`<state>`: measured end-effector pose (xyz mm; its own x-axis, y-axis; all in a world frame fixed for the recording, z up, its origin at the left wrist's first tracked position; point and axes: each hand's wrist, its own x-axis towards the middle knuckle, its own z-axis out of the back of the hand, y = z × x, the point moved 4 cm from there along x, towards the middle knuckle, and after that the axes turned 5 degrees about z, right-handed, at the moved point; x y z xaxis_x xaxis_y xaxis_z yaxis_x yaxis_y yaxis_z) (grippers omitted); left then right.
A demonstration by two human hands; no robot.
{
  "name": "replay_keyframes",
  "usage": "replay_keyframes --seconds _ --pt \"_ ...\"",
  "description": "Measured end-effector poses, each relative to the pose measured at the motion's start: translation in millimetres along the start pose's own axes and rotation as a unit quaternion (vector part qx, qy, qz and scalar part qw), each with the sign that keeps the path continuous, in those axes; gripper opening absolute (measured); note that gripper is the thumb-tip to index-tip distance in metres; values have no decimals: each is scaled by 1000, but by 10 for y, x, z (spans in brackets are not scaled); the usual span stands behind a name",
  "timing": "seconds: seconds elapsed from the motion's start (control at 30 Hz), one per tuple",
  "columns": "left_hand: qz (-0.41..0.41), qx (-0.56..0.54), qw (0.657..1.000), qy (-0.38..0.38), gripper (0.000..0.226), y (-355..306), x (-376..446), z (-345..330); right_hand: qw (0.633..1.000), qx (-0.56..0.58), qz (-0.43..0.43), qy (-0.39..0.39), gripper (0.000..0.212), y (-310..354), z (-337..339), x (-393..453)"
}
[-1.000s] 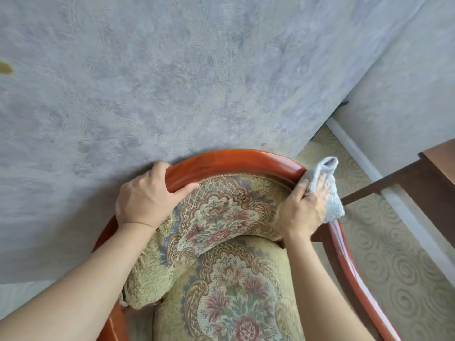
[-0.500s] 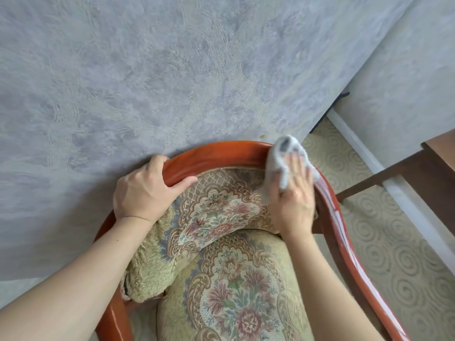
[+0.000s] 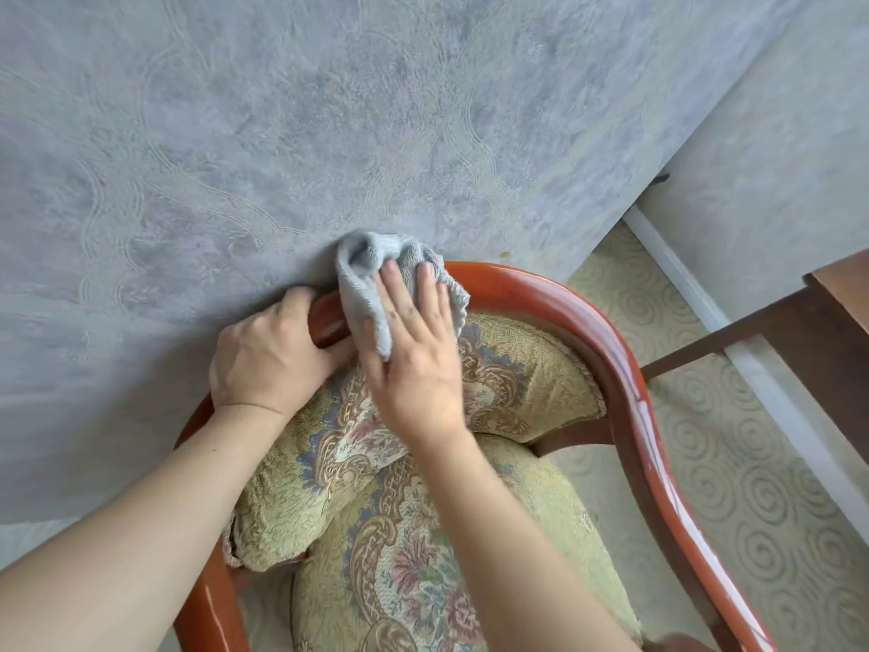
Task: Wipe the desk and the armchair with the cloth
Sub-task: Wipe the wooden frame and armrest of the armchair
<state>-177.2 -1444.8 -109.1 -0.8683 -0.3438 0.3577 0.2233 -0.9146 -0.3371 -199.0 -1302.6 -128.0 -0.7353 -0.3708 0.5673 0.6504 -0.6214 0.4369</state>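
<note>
The armchair has a glossy red-brown wooden frame (image 3: 625,369) and floral green upholstery (image 3: 423,581); it stands against the wall below me. My right hand (image 3: 414,364) presses a grey cloth (image 3: 364,294) flat on the top of the curved back rail, near its middle. My left hand (image 3: 268,355) grips the same rail just to the left of the cloth, fingers wrapped over the wood. Part of the dark wooden desk (image 3: 841,289) shows at the right edge.
A grey textured wall (image 3: 329,134) fills the upper view, directly behind the chair back. Patterned beige carpet (image 3: 752,510) and a white skirting board (image 3: 696,298) lie to the right. A desk leg or brace (image 3: 724,336) slants toward the chair's right arm.
My right hand has slid the cloth leftward along the back rail, from the right corner to the middle, close to my left hand. The left hand has kept its grip.
</note>
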Motion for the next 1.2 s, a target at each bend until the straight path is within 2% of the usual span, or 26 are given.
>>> replay_keyframes --seconds 0.1,0.2,0.3,0.37,0.43,0.53,0.6,0.7,0.77,0.83,0.93,1.03,1.2 --pt "3 7 1000 2 63 9 10 0 998 -69 -5 0 44 -444 252 -119" --pt "-11 12 1000 -5 62 -4 3 15 985 -100 -139 -34 47 -965 605 -310" --pt "-13 15 1000 -1 64 -11 4 10 944 -54 -312 -88 54 -1231 767 -392" --pt "-10 14 1000 4 64 -12 5 12 923 -46 -358 -135 55 -1125 687 -289" --pt "-6 15 1000 15 64 -18 9 12 936 -61 -323 -124 56 -820 503 -122" --pt "11 14 999 33 63 -20 23 25 981 -59 -182 -45 54 -289 136 43" --pt "19 7 999 40 63 -24 26 32 993 -43 -106 -11 52 -99 30 64" --pt "12 9 999 35 67 -1 24 24 995 -88 -8 51 49 -242 163 5" --pt "5 13 999 30 69 16 21 13 989 -127 7 78 54 -506 349 -76" --pt "3 18 999 32 70 17 19 4 983 -156 -78 61 58 -825 584 -111" --pt "11 9 999 29 67 12 19 23 951 -143 -269 48 58 -1252 884 -259" --pt "27 2 999 44 67 12 11 25 933 -110 -342 23 54 -1389 1025 -373" --pt "28 8 998 54 68 -19 20 54 902 -34 -426 -52 53 -1066 925 -326"
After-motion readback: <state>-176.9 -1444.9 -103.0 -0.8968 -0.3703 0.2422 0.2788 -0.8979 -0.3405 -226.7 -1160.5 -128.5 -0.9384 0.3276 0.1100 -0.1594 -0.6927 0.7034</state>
